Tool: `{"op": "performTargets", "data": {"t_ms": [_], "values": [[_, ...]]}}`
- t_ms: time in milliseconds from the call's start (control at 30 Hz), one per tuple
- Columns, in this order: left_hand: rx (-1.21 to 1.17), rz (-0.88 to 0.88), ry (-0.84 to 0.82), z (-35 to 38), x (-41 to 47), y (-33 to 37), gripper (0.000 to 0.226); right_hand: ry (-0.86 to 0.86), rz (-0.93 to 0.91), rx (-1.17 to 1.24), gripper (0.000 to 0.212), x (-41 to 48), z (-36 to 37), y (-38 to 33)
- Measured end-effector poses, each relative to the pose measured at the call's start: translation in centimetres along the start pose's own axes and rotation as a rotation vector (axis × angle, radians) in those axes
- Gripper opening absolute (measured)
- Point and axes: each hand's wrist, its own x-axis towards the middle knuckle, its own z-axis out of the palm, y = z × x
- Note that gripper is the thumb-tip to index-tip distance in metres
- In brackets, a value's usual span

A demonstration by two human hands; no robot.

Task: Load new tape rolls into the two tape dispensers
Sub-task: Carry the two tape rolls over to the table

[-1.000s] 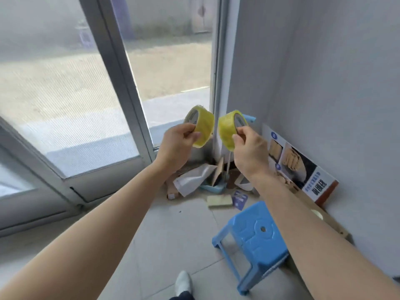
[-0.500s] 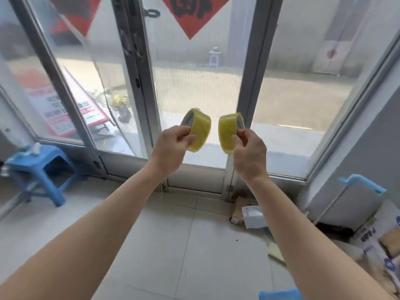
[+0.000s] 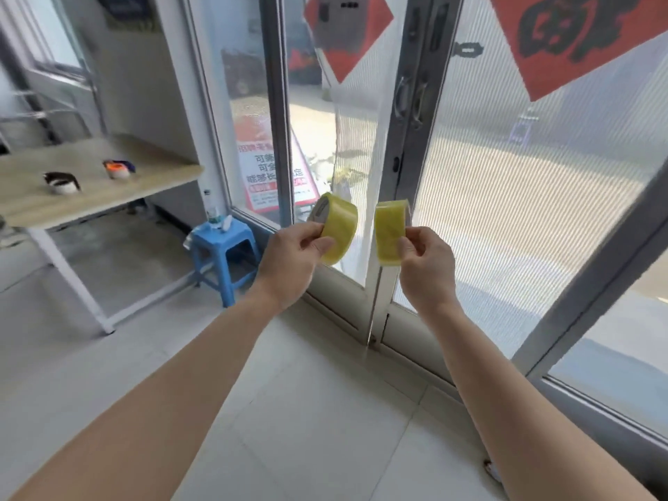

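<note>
Your left hand (image 3: 289, 260) pinches one yellow roll (image 3: 338, 227), your right hand (image 3: 426, 265) pinches another roll (image 3: 389, 231); two dispensers (image 3: 61, 182) sit far left on the table (image 3: 151, 175).

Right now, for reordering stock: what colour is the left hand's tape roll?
Translucent yellow; the tape roll shows best in the head view.

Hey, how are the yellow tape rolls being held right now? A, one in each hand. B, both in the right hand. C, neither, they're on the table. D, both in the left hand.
A: the left hand pinches the left roll and the right hand pinches the right roll.
</note>
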Motion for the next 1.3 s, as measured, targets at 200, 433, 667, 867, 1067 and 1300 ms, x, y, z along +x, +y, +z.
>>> {"op": "performTargets", "data": {"t_ms": [200,433,667,867,1067,1300], "values": [[0.025,-0.157,0.219,-2.8,4.8,-2.8,0.022,-0.212,-0.076,0.083,0.017,7.1,6.9,-0.2],[0.115,-0.261,0.465,-5.1,7.3,-4.8,0.020,-0.445,-0.145,0.195,0.015,12.8,14.2,-0.6],[0.182,-0.345,0.706,-11.8,8.0,-9.0,0.014,-0.655,-0.171,0.257,0.014,13.0,24.6,-2.6],[0.197,-0.318,0.775,-18.9,11.2,-14.5,0.015,-0.728,-0.228,0.259,0.015,13.7,34.3,-5.0],[0.175,-0.291,0.721,-24.7,17.6,-19.2,0.019,-0.693,-0.239,0.232,0.014,17.0,42.6,-7.1],[0.190,-0.283,0.714,-28.9,23.9,-25.2,0.020,-0.698,-0.238,0.214,0.016,20.6,51.8,-7.4]]}}
